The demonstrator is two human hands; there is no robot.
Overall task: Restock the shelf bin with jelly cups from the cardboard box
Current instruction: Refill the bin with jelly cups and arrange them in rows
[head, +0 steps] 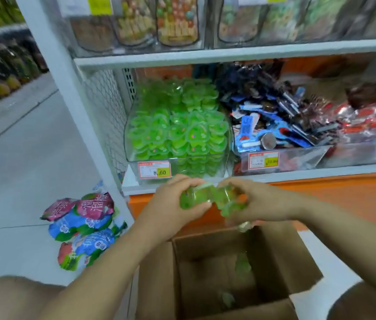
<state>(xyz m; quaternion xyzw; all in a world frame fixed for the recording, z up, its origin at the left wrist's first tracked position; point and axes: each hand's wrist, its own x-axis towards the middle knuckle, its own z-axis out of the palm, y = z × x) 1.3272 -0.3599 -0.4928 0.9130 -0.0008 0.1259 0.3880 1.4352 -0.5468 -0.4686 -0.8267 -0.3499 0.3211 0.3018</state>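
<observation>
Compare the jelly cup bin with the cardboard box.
The bin is clear plastic; the box is brown cardboard. The bin is heaped with green jelly cups; the box holds only a few. The bin sits on the shelf; the box stands lower, nearer the camera. Both are open on top.
</observation>
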